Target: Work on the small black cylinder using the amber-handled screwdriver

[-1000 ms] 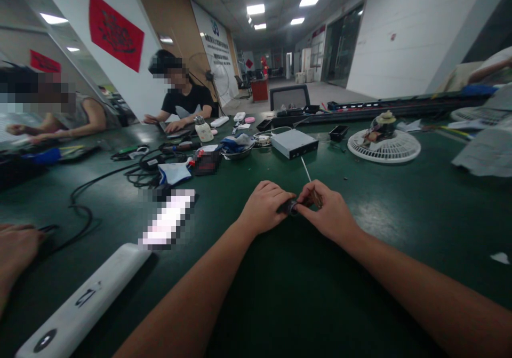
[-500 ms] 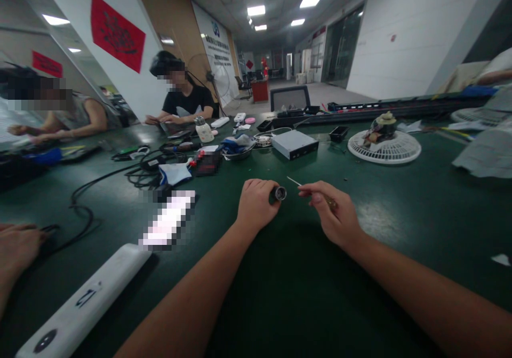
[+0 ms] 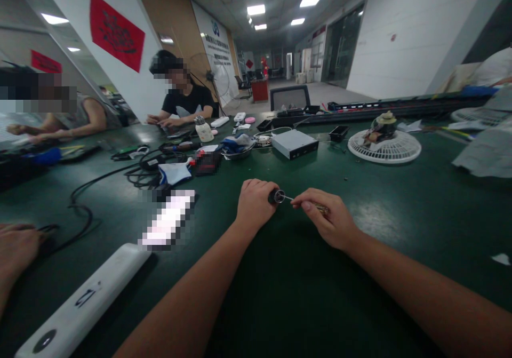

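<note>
My left hand (image 3: 256, 203) is closed around a small dark cylinder (image 3: 273, 196) whose round metal-rimmed open end (image 3: 279, 196) faces right. Most of its body is hidden by my fingers. Between the thumb and fingers of my right hand (image 3: 326, 214) is a screwdriver with a thin shaft (image 3: 288, 198) and a yellowish handle (image 3: 321, 208). The shaft points left, and its tip is at the cylinder's open end; how deep it reaches I cannot tell. Both hands are just above the green tabletop (image 3: 264, 288).
A long white device (image 3: 86, 299) and a bright phone (image 3: 170, 219) lie to the left, near another person's hand (image 3: 18, 254). Ahead are a grey disc drive (image 3: 295, 144), a white fan grille (image 3: 384, 147) and black cables (image 3: 140, 174). Two people sit across at the left.
My right hand has moved left and slightly down, bringing the screwdriver's tip to the cylinder's open end. The cylinder has turned slightly in my left hand, which stays in place.
</note>
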### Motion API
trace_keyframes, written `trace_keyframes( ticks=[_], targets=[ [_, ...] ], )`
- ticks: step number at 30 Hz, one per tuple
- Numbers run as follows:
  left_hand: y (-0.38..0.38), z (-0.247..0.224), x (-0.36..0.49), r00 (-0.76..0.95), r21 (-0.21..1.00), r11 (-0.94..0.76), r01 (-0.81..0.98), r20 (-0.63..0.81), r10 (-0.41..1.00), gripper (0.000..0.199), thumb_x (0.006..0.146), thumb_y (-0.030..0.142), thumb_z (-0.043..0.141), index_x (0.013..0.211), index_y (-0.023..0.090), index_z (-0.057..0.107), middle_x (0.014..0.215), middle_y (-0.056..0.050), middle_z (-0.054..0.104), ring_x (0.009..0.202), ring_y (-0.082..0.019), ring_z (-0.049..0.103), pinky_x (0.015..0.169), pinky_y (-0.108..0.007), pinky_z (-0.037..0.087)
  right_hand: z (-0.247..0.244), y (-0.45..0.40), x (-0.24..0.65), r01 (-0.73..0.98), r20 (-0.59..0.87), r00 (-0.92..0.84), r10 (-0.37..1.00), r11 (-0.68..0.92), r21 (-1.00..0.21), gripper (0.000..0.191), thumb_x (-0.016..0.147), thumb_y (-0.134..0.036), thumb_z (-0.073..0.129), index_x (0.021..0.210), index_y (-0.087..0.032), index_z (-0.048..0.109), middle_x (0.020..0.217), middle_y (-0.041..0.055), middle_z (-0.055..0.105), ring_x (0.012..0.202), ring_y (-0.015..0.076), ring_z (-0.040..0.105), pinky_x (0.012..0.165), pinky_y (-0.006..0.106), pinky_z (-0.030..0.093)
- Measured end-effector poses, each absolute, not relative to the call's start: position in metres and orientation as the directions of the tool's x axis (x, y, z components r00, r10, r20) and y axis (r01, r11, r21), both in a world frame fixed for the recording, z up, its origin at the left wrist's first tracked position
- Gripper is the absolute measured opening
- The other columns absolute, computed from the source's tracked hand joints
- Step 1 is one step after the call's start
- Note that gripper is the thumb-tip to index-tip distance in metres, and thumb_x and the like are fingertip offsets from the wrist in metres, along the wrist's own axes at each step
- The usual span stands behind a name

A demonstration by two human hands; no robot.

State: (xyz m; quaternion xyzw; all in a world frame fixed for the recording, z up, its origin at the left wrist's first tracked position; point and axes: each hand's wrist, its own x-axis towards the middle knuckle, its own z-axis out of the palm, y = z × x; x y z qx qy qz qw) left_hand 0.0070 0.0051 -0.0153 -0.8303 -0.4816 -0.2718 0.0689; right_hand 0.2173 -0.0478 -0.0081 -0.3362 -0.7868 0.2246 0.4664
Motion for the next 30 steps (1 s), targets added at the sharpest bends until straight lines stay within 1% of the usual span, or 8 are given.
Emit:
trace_keyframes(
  ticks=[6, 12, 17, 21, 26, 30],
  targets=[
    [0.0042, -0.0141, 0.0080, 0.397, 0.147, -0.533, 0.833, 0.511, 0.763, 0.011, 0.081, 0.021, 0.068, 0.090, 0.025, 0.071, 0.089, -0.003, 0.074, 0.091, -0.025, 0.063, 0.085, -0.042, 0.043, -0.0072, -0.0472, 0.2161, 0.366, 0.580, -0.312, 0.753, 0.658, -0.658, 0.022, 0.101, -0.030, 0.051, 0.100, -0.022, 0.072, 0.093, 0.0052, 0.071, 0.087, 0.0202, 0.067, 0.078, 0.034, 0.049],
    [0.0050, -0.0156, 0.0071, 0.380, 0.137, -0.515, 0.846, 0.523, 0.763, 0.009, 0.081, 0.021, 0.069, 0.089, 0.025, 0.071, 0.089, -0.003, 0.074, 0.089, -0.025, 0.062, 0.084, -0.043, 0.043, -0.0068, -0.0471, 0.2166, 0.406, 0.575, -0.278, 0.770, 0.636, -0.656, 0.026, 0.102, -0.032, 0.048, 0.094, -0.021, 0.071, 0.089, 0.0053, 0.070, 0.081, 0.0202, 0.066, 0.073, 0.034, 0.049],
    [0.0061, -0.0167, 0.0062, 0.376, 0.133, -0.510, 0.850, 0.525, 0.764, 0.009, 0.081, 0.021, 0.069, 0.089, 0.024, 0.071, 0.088, -0.002, 0.074, 0.087, -0.025, 0.062, 0.082, -0.043, 0.043, -0.0073, -0.0478, 0.2179, 0.387, 0.554, -0.334, 0.762, 0.647, -0.657, 0.026, 0.102, -0.031, 0.049, 0.093, -0.021, 0.071, 0.088, 0.0046, 0.070, 0.080, 0.0191, 0.065, 0.072, 0.033, 0.048],
    [0.0065, -0.0163, 0.0059, 0.389, 0.125, -0.516, 0.847, 0.515, 0.764, 0.010, 0.080, 0.020, 0.069, 0.090, 0.024, 0.071, 0.089, -0.002, 0.073, 0.089, -0.025, 0.061, 0.082, -0.042, 0.043, -0.0065, -0.0482, 0.2174, 0.342, 0.568, -0.371, 0.735, 0.677, -0.652, 0.024, 0.102, -0.030, 0.049, 0.094, -0.021, 0.070, 0.089, 0.0045, 0.070, 0.083, 0.0189, 0.066, 0.075, 0.033, 0.049],
    [0.0061, -0.0153, 0.0063, 0.415, 0.114, -0.532, 0.839, 0.500, 0.760, 0.009, 0.081, 0.021, 0.070, 0.089, 0.024, 0.071, 0.087, -0.003, 0.072, 0.087, -0.024, 0.061, 0.081, -0.041, 0.043, -0.0067, -0.0482, 0.2161, 0.316, 0.573, -0.382, 0.725, 0.685, -0.656, 0.021, 0.102, -0.028, 0.050, 0.097, -0.021, 0.070, 0.094, 0.0055, 0.070, 0.087, 0.0189, 0.066, 0.078, 0.033, 0.049],
    [0.0055, -0.0145, 0.0070, 0.413, 0.119, -0.529, 0.840, 0.492, 0.766, 0.009, 0.081, 0.020, 0.069, 0.089, 0.024, 0.071, 0.088, -0.002, 0.072, 0.089, -0.024, 0.060, 0.082, -0.040, 0.042, -0.0085, -0.0474, 0.2158, 0.324, 0.585, -0.366, 0.723, 0.689, -0.649, 0.022, 0.102, -0.028, 0.050, 0.097, -0.020, 0.070, 0.093, 0.0056, 0.069, 0.085, 0.0189, 0.065, 0.077, 0.034, 0.049]
  ],
)
